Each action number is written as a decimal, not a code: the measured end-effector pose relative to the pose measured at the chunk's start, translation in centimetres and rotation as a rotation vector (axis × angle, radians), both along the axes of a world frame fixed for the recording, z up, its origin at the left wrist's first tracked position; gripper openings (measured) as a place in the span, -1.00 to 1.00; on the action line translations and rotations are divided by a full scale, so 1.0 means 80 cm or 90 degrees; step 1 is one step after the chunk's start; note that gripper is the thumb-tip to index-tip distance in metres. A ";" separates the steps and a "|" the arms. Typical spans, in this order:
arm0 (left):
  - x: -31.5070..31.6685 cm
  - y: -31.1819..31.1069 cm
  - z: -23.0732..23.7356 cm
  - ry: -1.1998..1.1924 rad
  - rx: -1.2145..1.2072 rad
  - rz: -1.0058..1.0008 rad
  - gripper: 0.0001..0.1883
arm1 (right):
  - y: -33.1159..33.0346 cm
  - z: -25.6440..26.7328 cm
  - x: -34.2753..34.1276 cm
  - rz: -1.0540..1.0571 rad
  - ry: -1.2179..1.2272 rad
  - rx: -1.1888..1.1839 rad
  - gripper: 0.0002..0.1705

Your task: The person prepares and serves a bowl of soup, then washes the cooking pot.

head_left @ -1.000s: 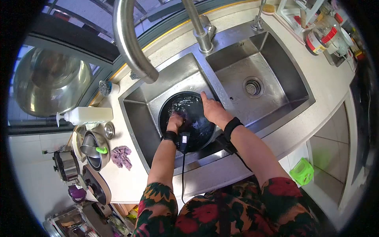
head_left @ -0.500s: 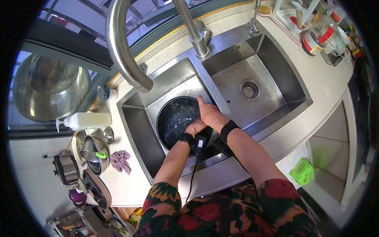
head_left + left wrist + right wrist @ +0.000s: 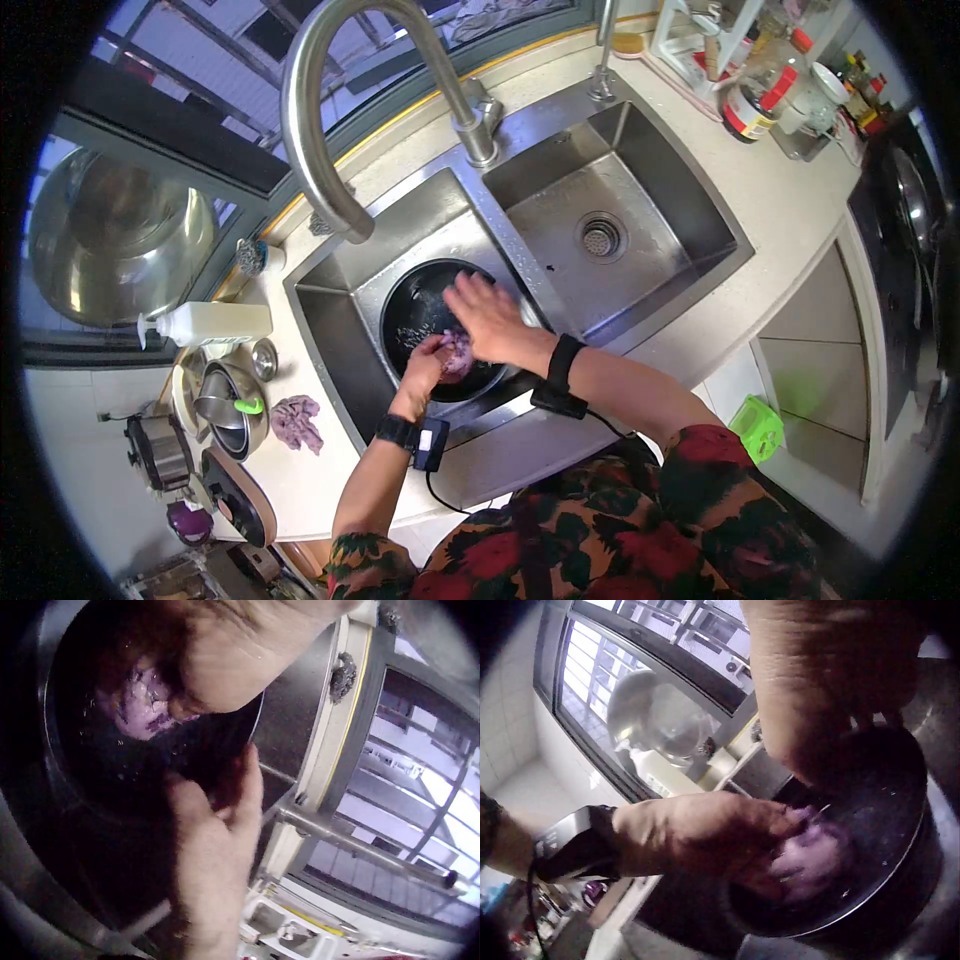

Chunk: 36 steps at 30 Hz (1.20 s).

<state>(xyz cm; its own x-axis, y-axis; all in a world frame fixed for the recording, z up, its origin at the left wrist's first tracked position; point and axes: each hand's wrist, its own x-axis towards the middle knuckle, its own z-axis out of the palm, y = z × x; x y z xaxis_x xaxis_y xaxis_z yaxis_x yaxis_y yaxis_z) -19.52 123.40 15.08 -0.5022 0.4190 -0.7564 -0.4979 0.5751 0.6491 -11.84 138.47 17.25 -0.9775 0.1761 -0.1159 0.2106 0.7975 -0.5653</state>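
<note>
A dark round pan point(image 3: 408, 300) sits in the left sink basin with some water in it. My left hand point(image 3: 423, 372) pinches a wet purple cloth point(image 3: 459, 352) over the pan's near part; in the right wrist view the cloth point(image 3: 810, 859) bunches below the left hand's point(image 3: 705, 829) fingers. My right hand point(image 3: 490, 318) is held over the pan with its fingers extended, just beside the cloth. In the left wrist view the right hand point(image 3: 217, 855) has thumb and fingers apart, with nothing between them.
A curved faucet point(image 3: 320, 150) arches over the left basin. The right basin point(image 3: 640, 220) has a drain. Left on the counter are a pump bottle point(image 3: 225, 323), bowls point(image 3: 245, 375) and another purple cloth point(image 3: 297, 423). Jars point(image 3: 748, 112) stand at the back right.
The left hand has come up from inside the pan, and the purple cloth now shows in it. The right hand has moved left from the rim to over the pan. The view has shifted.
</note>
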 end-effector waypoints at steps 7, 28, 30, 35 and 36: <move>0.018 0.019 0.030 -0.047 0.231 0.177 -0.81 | -0.016 -0.051 0.002 -0.032 0.015 -0.223 -0.41; 0.060 0.067 0.037 0.204 0.227 0.468 -0.88 | -0.043 -0.011 -0.005 -0.341 0.141 -0.819 -0.58; 0.065 0.066 0.044 0.126 0.247 0.458 -0.84 | -0.038 -0.014 -0.005 -0.262 0.086 -0.477 -0.56; 0.054 0.058 -0.013 0.226 0.195 0.440 -0.77 | -0.040 -0.017 -0.011 -0.207 0.093 -0.309 -0.61; 0.053 0.057 -0.016 0.226 0.195 0.446 -0.77 | -0.040 -0.020 -0.012 -0.201 0.091 -0.308 -0.61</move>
<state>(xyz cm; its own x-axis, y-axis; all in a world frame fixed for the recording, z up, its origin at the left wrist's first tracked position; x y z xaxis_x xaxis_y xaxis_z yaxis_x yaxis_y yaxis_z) -15.29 127.94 13.82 -0.9090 0.0826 -0.4086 -0.4113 -0.0181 0.9113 -12.84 135.23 15.65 -0.8982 0.4208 -0.1268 0.2910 0.3533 -0.8891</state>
